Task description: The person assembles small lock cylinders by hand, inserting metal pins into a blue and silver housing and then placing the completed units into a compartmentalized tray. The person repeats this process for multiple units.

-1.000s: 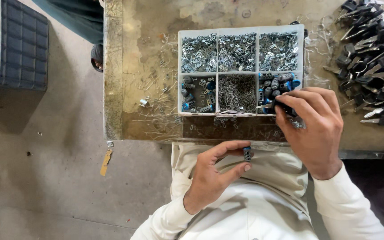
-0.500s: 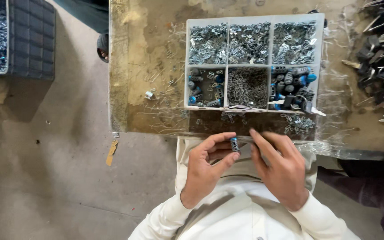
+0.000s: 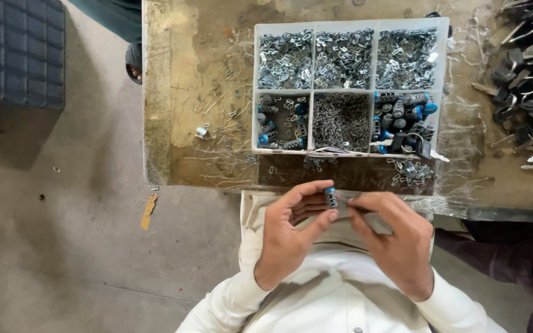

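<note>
Between left fingers (image 3: 316, 206), ribbed cylinder (image 3: 330, 197)

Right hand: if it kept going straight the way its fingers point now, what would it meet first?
The right hand points left, so it would likely meet the small ribbed part pinched in the left hand first; depth is unclear.

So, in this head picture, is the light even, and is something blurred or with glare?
Head view: light is soft and even, without hard shadows. The white six-compartment plastic tray is sharp. The clear plastic sheet at the bench edge glints a little. The small ribbed blue-capped cylinder, between left hand and right hand, looks slightly soft.
</note>
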